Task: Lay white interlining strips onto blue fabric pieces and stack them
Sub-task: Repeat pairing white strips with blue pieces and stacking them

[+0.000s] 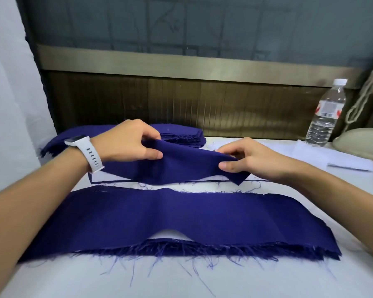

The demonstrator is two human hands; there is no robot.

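From my seat, the far right of the white bench holds a clear water bottle with a white cap. Beside it are a beige bag and some flat white sheets. Behind the bench runs a dark ribbed panel under a brass-coloured rail. At the back edge, partly hidden behind my left hand, sits a thick stack of blue pieces. A white watch is strapped on that wrist.

Nearest me lies a long blue fabric piece, flat across the bench, with frayed threads trailing from its near edge and a curved notch cut into that edge. Nothing lies between it and the hands except a few loose threads.

The piece I am working, a second blue fabric piece, hangs between the two hands just above the bench. The left hand pinches its left end between thumb and curled fingers. The right hand pinches its right end the same way, with one corner drooping below that grip. Under it, showing at the left and along its near edge, is a white interlining strip lying on what looks like more blue fabric. I cannot tell whether the held piece touches the strip.
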